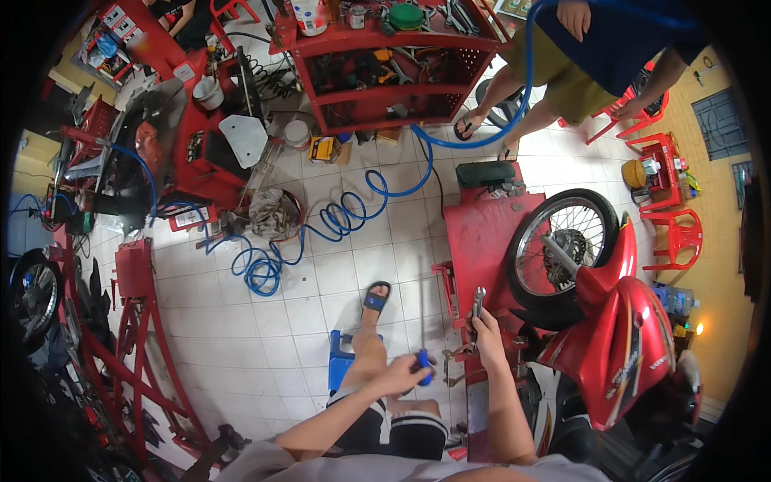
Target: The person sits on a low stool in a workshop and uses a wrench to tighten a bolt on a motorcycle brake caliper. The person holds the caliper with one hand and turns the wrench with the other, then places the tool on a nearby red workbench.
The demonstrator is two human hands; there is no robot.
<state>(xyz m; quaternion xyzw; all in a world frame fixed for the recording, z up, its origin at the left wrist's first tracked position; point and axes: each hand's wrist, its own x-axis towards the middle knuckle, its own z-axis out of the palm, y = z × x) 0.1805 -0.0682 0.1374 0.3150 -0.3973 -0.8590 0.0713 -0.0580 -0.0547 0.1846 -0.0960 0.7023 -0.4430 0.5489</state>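
My left hand point(404, 374) is closed around the blue handle of a screwdriver point(425, 368), held over my lap. Its long thin shaft points away from me, above the floor tiles. To the right, my right hand point(487, 337) grips a silver metal tool point(479, 300) that looks like pliers; its lower part is hidden in the fingers. That hand is over the edge of a red metal lift stand point(474, 233). Beside it on the stand is a red motorbike point(622, 353), its spoked front wheel point(560, 247) turned toward the far side.
A blue stool point(340, 361) stands by my leg. Coiled blue air hose point(341, 215) crosses the floor ahead. A red tool cart point(385, 108) stands at the back, with another person point(590, 60) to its right. Red lift frames point(132, 345) line the left; a red chair point(677, 241) stands far right.
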